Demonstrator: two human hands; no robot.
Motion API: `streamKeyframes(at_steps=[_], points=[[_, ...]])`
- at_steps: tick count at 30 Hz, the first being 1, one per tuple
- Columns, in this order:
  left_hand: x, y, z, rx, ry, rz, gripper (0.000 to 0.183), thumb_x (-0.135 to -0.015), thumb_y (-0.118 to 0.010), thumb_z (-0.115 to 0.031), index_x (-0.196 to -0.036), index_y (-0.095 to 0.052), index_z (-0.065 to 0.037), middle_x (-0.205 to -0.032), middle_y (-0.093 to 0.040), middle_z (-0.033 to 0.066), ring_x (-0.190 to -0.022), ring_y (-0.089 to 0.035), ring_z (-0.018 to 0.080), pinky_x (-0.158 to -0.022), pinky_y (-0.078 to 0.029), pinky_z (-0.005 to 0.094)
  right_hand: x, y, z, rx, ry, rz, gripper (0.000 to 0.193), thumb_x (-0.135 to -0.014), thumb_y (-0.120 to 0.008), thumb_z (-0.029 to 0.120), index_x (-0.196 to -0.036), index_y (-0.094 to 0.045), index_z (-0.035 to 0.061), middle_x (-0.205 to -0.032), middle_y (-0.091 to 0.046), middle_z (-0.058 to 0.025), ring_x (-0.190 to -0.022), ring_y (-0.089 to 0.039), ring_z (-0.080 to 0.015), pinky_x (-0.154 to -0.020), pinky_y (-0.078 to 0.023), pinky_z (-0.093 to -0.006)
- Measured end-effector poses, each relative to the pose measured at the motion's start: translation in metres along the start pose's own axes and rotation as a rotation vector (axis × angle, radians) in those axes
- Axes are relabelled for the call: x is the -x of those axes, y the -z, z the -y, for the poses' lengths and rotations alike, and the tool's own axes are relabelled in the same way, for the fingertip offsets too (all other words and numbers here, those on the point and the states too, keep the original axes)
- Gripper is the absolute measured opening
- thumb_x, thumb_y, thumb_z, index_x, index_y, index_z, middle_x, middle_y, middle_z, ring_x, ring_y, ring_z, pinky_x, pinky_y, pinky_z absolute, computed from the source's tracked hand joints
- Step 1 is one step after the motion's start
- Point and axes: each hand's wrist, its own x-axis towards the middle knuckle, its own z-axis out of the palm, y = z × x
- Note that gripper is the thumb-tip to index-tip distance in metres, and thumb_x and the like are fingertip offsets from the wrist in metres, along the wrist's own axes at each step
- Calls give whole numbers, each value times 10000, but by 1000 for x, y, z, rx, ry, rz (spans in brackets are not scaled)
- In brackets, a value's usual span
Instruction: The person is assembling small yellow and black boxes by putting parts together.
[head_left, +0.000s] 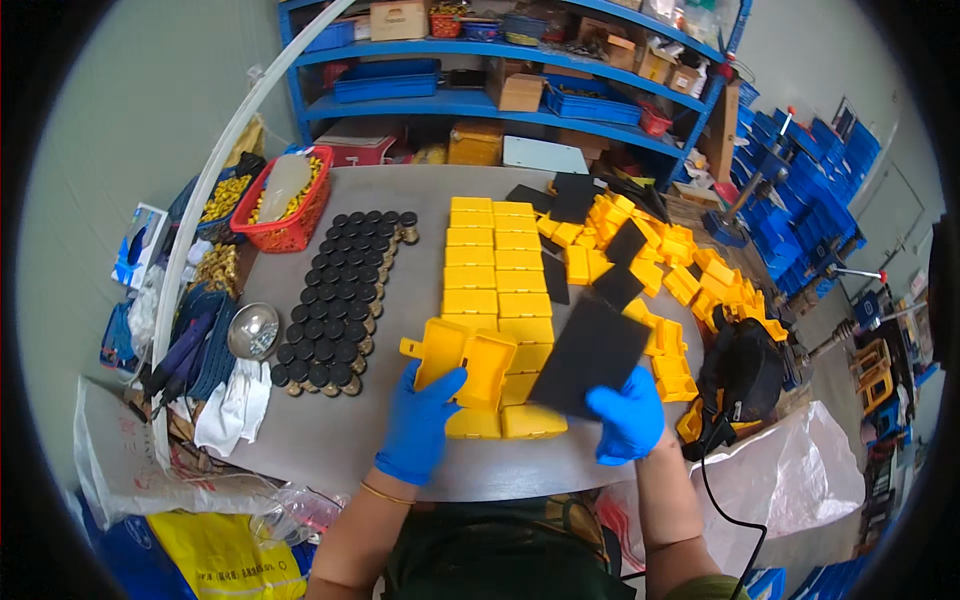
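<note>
In blue gloves, both of my hands are raised over the near side of a grey table [420,190]. My left hand [418,422] grips a yellow plastic case [468,362] that is opened out, its hollow inside showing. A flat black foam sheet [592,355] is pinched in my right hand [630,415], thumb on top. Beneath and beyond the hands, closed yellow cases [497,275] lie in two columns down the table's middle. To their left stand rows of small jars with black lids [335,290].
Loose yellow cases [690,275] and black sheets [575,197] are heaped at the right. A red basket [290,205] of brass parts and a metal bowl [254,331] sit left, near a white cloth [234,408]. Blue shelves [440,105] stand behind; a black bag [745,370] is at the right edge.
</note>
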Motion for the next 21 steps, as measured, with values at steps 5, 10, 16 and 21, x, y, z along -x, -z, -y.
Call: streamKeyframes(at_steps=[5, 10, 16, 21], points=[[9, 8, -11, 214, 62, 134, 266, -848, -575, -43, -1112, -591, -12, -1064, -621, 81, -958, -609, 175, -844, -479, 283, -15, -45, 16, 815, -446, 498, 366, -833, -655, 280, -1049, -607, -12, -901, -659, -124, -767, -636, -147, -680, -528, -312], [17, 5, -15, 736, 293, 244, 334, -909, -476, -77, -1232, -492, 7, -1158, -580, 94, -1046, -561, 168, -935, -435, 315, -22, -61, 7, 1109, -446, 388, 505, -868, -516, 508, -856, -659, 23, -733, -655, -130, -673, -667, -192, -614, -532, -322], [23, -9, -13, 95, -52, 155, 355, -906, -524, -91, -1247, -477, -4, -1163, -572, 78, -1036, -555, 150, -913, -444, 298, -23, -54, -17, 1182, -347, 399, 570, -858, -462, 577, -658, -591, 58, -661, -654, -102, -654, -659, -227, -676, -517, -332], [26, -4, -13, 115, -29, 93, 310, -907, -545, -118, -1193, -531, -1, -1093, -607, 56, -964, -575, 124, -856, -461, 274, -33, -64, -18, 1258, 62, 201, 407, -831, -584, 461, -819, -623, 56, -777, -666, -122, -723, -656, -261, -706, -513, -348]])
